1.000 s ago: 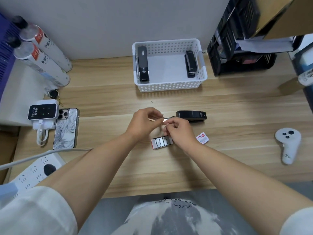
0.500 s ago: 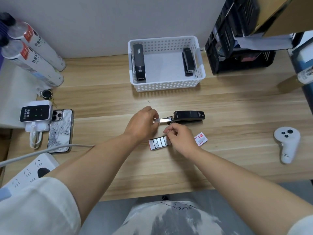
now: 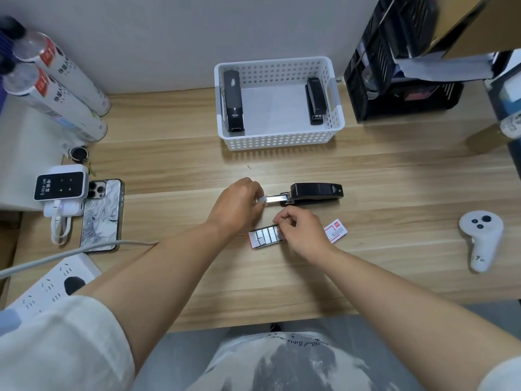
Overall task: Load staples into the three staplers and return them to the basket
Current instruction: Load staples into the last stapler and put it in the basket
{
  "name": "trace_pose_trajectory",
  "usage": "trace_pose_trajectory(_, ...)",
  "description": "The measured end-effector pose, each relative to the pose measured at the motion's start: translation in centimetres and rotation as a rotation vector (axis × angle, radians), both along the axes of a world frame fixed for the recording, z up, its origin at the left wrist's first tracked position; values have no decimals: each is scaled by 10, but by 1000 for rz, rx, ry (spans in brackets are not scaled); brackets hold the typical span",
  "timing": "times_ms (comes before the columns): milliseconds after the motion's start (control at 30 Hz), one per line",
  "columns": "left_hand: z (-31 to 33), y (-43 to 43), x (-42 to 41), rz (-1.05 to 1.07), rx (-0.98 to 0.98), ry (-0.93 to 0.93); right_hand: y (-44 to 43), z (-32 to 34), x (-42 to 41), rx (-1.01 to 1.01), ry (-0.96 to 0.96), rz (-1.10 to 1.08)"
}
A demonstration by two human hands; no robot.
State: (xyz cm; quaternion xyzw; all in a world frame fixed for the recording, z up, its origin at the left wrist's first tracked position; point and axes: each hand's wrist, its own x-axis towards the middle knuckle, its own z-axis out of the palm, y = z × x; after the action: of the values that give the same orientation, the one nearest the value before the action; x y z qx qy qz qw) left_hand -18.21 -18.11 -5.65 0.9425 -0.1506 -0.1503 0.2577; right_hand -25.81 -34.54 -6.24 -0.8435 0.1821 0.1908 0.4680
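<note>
A black stapler (image 3: 317,191) lies on its side on the table (image 3: 394,170), its metal tray (image 3: 273,198) pulled out to the left. The left hand (image 3: 236,206) pinches the tray's left end. Just nearer, the right hand (image 3: 303,231) curls its fingers over the right end of the open box of staples (image 3: 263,237); whether they hold a strip cannot be told. Farther back, the white basket (image 3: 279,141) holds a stapler at its left wall (image 3: 233,101) and another at its right wall (image 3: 315,101).

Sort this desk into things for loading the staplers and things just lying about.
For the job: black stapler on the desk, its pulled-out silver metal tray, open box of silver staples, white perforated plastic basket, two black staplers inside it.
Lying about: white handheld controller, phone in patterned case, white Wi-Fi unit, white power strip, two white spray cans.
</note>
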Motion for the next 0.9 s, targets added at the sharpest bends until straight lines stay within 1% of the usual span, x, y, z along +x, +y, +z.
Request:
trace_pose_trajectory(67, -1, 4, -2, 16, 0, 19, 0, 0, 0, -33, -2, 27)
trace_pose_trajectory(133, -1, 11, -7, 105, -25, 70, 0, 2, -2, -77, -12, 84)
trace_pose_trajectory(233, -4, 21, -20, 231, -37, 249, 4, 7, -5, -142, -47, 212)
trace_pose_trajectory(300, -5, 27, -30, 210, -53, 384, 9, 10, -6, -180, -74, 297)
trace_pose_trajectory(333, -6, 30, -35, 183, -67, 416, 11, 10, -6, -202, -81, 335)
trace_pose_trajectory(433, -6, 33, -45, 142, -124, 437, 19, 10, -8, -279, -78, 426)
trace_pose_trajectory(500, -5, 33, -48, 134, -138, 437, 24, 9, -10, -345, -76, 451)
trace_pose_trajectory(600, -4, 33, -49, 122, -123, 425, 29, 8, -13, -402, -78, 434)
trace_pose_trajectory(900, -9, 31, -50, 120, -121, 404, 34, 8, -10, -469, -23, 422)
